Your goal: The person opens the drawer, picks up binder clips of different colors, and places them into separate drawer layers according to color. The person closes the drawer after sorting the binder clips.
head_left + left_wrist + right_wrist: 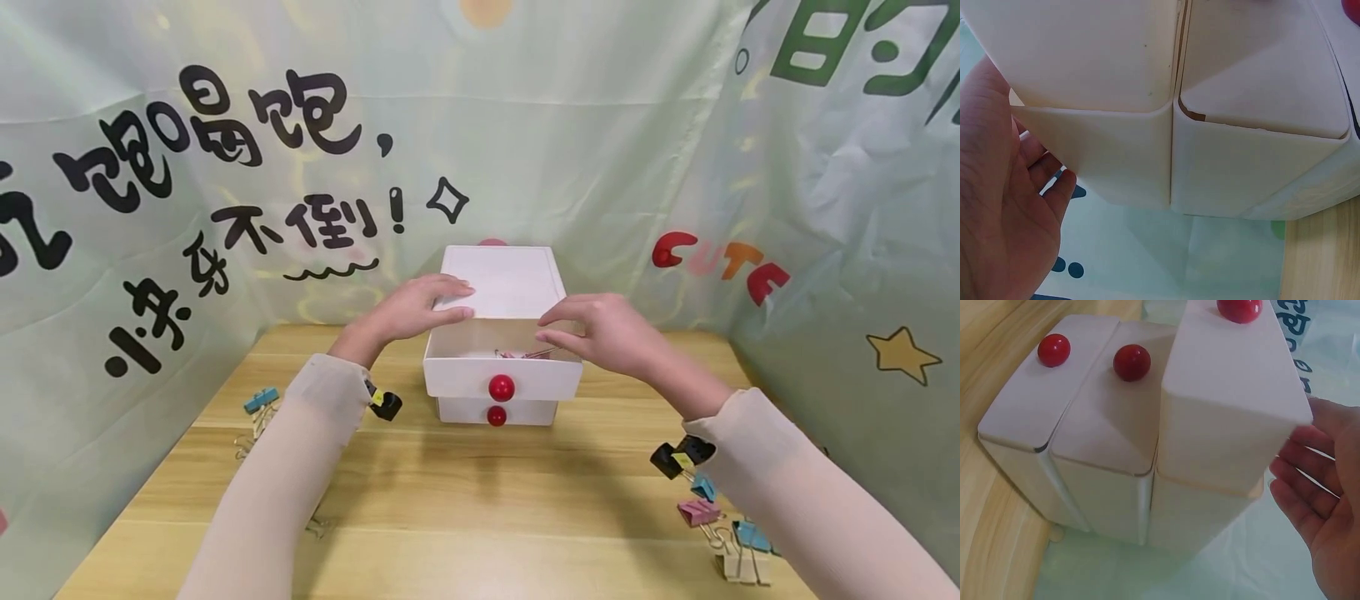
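At mid-frame the white box's (pixel 506 275) top drawer (pixel 459 379) is out, pink bits (pixel 516 356) inside, left hand (pixel 411 307) resting on the box, right hand (pixel 611 332) by the rim, each grip apart, while clips (pixel 699 512) apparently left over lie lower left and right.

The white, boxy drawer cabinet (pixel 480 370) looks like smooth plastic with a soft sheen; its round red knobs (pixel 502 387) are glossy. The pale, wood-grained bench (pixel 480 508) has a satin finish. Towards 12 o'clock hangs a creased, printed pale-green cloth (pixel 600 158). Near 5 o'clock, blue, pink and white binder clips (pixel 699 512) show painted metal and shiny wire handles.
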The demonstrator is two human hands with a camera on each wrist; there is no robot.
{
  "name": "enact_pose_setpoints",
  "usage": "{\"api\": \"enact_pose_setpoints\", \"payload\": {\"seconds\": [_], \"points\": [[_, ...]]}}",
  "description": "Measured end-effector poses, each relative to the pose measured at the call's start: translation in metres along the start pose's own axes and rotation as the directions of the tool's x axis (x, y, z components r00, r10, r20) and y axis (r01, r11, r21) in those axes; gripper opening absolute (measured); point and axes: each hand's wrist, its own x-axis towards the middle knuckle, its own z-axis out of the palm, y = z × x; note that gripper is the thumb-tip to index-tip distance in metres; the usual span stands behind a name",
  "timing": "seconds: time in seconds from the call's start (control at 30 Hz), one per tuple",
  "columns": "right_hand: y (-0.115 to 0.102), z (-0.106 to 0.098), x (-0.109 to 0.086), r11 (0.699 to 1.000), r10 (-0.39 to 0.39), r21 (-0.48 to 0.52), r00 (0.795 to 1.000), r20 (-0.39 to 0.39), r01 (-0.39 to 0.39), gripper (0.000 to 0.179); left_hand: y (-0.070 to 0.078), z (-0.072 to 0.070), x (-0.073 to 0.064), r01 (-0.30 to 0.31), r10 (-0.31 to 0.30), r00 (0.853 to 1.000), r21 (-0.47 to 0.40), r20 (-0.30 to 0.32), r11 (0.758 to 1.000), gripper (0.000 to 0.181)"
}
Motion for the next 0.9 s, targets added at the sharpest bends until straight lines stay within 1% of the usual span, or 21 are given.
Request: {"api": "enact_pose_setpoints", "payload": {"seconds": [0.1,0.17,0.47,0.57,0.7,0.8,0.9], "points": [[0.005,-0.004,-0.008,0.999,0.034,0.024,0.999,-0.013,-0.034,0.02,0.0,0.001,0.001,-0.005,0.005,1.0,-0.007,-0.001,1.0,0.058],[0.009,-0.006,-0.014,0.999,0.039,0.033,0.999,-0.019,-0.038,0.019,-0.001,0.001,0.001,-0.007,0.007,1.0,-0.009,-0.003,1.0,0.058],[0.025,-0.013,-0.045,0.998,0.006,0.055,0.998,-0.063,-0.003,0.021,-0.003,0.001,0.002,-0.009,0.009,1.0,-0.006,-0.01,1.0,0.059],[0.029,-0.015,-0.057,0.998,0.027,0.062,0.998,-0.057,-0.023,0.022,-0.003,0.0,0.002,-0.01,0.01,1.0,-0.005,-0.015,1.0,0.059],[0.03,-0.017,-0.071,0.995,0.077,0.068,0.997,-0.03,-0.075,0.024,-0.003,0.001,0.001,-0.006,0.006,1.0,-0.004,-0.015,1.0,0.059],[0.031,-0.018,-0.081,0.995,0.086,0.056,0.996,-0.029,-0.084,0.025,-0.004,0.001,0.001,-0.001,0.001,1.0,-0.003,-0.012,1.0,0.06],[0.034,-0.018,-0.09,0.997,0.075,0.038,0.996,-0.039,-0.073,0.026,-0.004,0.001,0.002,0.0,0.0,1.0,-0.004,-0.014,1.0,0.059]]}}
